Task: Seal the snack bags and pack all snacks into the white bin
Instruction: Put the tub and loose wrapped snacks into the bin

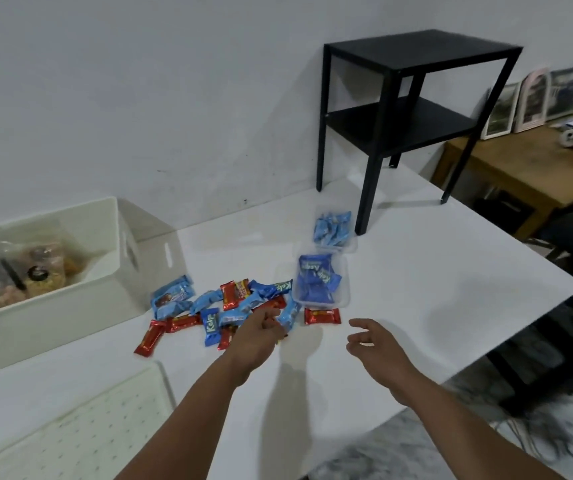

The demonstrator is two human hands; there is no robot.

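A person's left hand (261, 327) reaches into a scatter of wrapped snacks (229, 306) on the white worktop (416, 289), its fingers curled at the near edge of the pile; whether it already pinches a wrapper cannot be told, as the fingertips are hidden behind the knuckles. The right hand (371, 337) hovers just above the worktop to the side, fingers loosely spread and holding nothing, near a lone red bar (322, 316).

Beyond the pile sit two clear tubs, the nearer one (323, 282) filled with dark blue packets, the farther one (334, 230) with pale blue ones. The white bin (53, 306) stands at the left, beside the loose bars, and already holds clear bags of snacks (18, 275) with dark round labels. A perforated white tray (80, 431) lies at the near-left corner; a black side table (413, 116) stands on the far end of the worktop.

The step in hand appears to be gathering the loose red and blue bars. The next move calls for a firm grip on a bar or handful, then a carry left over the bin's rim.
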